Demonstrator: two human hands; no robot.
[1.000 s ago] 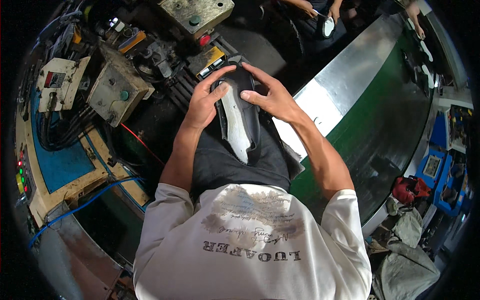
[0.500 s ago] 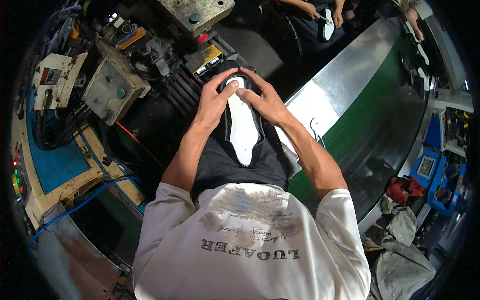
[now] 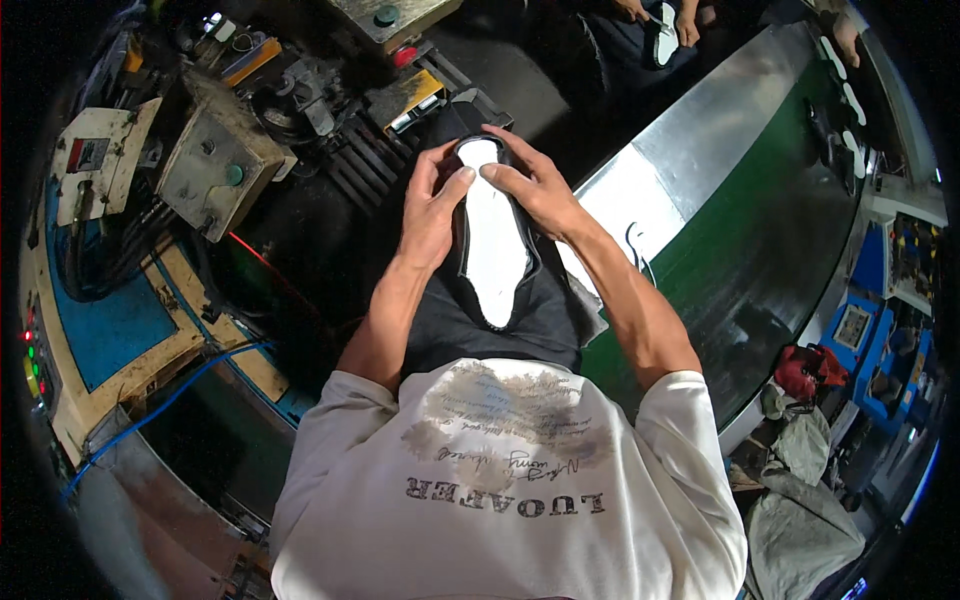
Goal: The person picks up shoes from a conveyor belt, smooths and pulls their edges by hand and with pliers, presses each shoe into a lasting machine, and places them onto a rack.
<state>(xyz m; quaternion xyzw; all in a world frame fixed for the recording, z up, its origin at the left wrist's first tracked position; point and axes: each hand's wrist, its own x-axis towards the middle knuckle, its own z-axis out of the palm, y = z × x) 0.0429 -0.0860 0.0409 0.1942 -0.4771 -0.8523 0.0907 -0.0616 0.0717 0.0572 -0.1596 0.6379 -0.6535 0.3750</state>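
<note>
One black shoe (image 3: pixel 496 230) lies lengthwise above the person's lap, its long white sole (image 3: pixel 490 270) turned up to the camera and its dark rim showing along the sides. The left hand (image 3: pixel 430 210) grips its far end from the left, fingers bent around the outer side and left thumb (image 3: pixel 457 183) at the sole's edge. The right hand (image 3: pixel 540 197) closes on the same end from the right, with the right thumb (image 3: pixel 503 178) pressed to the sole and fingers over the rim. Both grips are closed only as far as the shoe's thickness allows, and the two thumbs stand near each other, apart.

Beneath are dark trousers (image 3: pixel 430 320); nearer the camera is a white shirt (image 3: pixel 500 500) with a stained, printed patch. Just right of the lap, a shiny metal strip (image 3: pixel 700 150) borders a green belt (image 3: pixel 740 270). Several white pieces (image 3: pixel 853 103) lie at the belt's far right, near a black piece (image 3: pixel 825 135).

Beyond the strip, a co-worker's hands (image 3: pixel 687 30) hold a second shoe (image 3: pixel 664 40), also white on the side in view.

Left of the hands stand a grimy box (image 3: pixel 215 160) with a green button (image 3: pixel 233 175), a yellow block (image 3: pixel 415 100) and a blue-topped bench (image 3: pixel 120 330). A blue hose (image 3: pixel 160 408) crosses the bench's near end. At lower right, a red bag (image 3: pixel 805 370) sits near grey cloth (image 3: pixel 805 530).
</note>
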